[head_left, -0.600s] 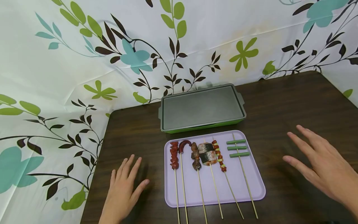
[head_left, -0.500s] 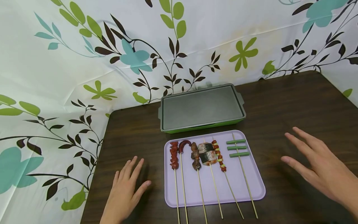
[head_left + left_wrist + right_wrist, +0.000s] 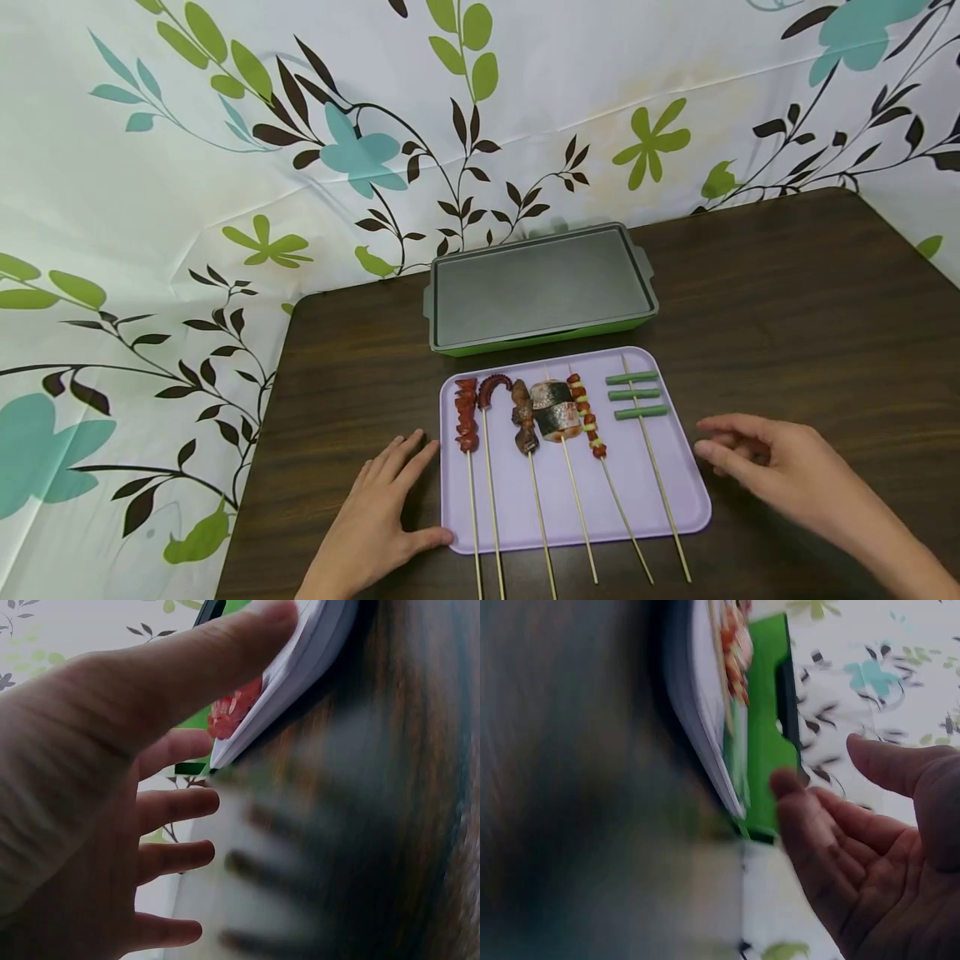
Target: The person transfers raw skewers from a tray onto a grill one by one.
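Right wrist view shows the right hand's (image 3: 892,892) palm side, fingers bent and thumb apart, grip empty; the head view shows only its back. The left hand (image 3: 375,521) lies between the table's (image 3: 345,367) left edge and the lilac tray (image 3: 517,500), fingers extended, grip unclosed, thumb tip at the tray's near left corner. Holding a row of skewers (image 3: 557,421), the tray sits between both hands, its right edge just beside the right fingertips.
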Available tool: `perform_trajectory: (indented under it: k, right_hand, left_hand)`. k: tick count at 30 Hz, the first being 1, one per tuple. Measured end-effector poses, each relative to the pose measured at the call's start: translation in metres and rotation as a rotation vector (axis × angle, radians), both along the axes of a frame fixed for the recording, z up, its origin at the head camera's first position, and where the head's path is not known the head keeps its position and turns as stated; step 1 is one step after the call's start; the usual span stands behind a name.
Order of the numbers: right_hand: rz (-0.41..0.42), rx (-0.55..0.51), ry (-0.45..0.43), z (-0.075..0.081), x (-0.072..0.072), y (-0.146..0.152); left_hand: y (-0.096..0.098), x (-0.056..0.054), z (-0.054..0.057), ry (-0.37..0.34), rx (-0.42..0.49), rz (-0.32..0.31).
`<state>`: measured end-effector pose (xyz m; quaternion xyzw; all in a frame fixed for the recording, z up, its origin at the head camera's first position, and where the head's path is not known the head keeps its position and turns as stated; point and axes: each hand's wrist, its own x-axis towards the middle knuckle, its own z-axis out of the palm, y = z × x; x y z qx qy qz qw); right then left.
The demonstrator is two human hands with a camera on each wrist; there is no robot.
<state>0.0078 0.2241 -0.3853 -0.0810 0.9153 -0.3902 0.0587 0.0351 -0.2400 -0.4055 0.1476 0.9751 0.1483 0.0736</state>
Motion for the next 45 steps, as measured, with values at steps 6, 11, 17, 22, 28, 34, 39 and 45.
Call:
perform_trajectory:
  k: [6, 11, 17, 22, 28, 34, 39, 45]
  right_hand:
    - [0.048, -0.077, -0.150, -0.013, 0.004, -0.024]
    - [0.102, -0.078, -0.166, -0.021, 0.002, -0.031]
    - [0.093, -0.077, -0.214, -0.023, 0.000, -0.037]
    - [0.105, -0.080, -0.255, -0.022, -0.003, -0.040]
    - [0.117, -0.130, -0.280, -0.023, -0.004, -0.040]
    - [0.111, -0.205, -0.329, -0.024, -0.003, -0.036]
    - [0.117, -0.197, -0.316, -0.022, -0.001, -0.032]
    - [0.114, -0.181, -0.323, -0.018, -0.001, -0.030]
  left_hand:
    - [0.004, 0.000, -0.002, -0.032, 0.002, -0.009]
    - [0.005, 0.000, -0.003, -0.048, 0.004, -0.001]
    - [0.007, -0.004, -0.003, -0.066, 0.029, 0.008]
    - [0.008, -0.006, -0.002, -0.089, 0.053, 0.021]
    - [0.007, -0.005, -0.002, -0.104, 0.060, 0.025]
    - [0.007, -0.004, -0.002, -0.109, 0.061, 0.024]
    - [0.007, -0.005, -0.002, -0.111, 0.059, 0.023]
    - [0.007, -0.004, -0.002, -0.123, 0.060, 0.027]
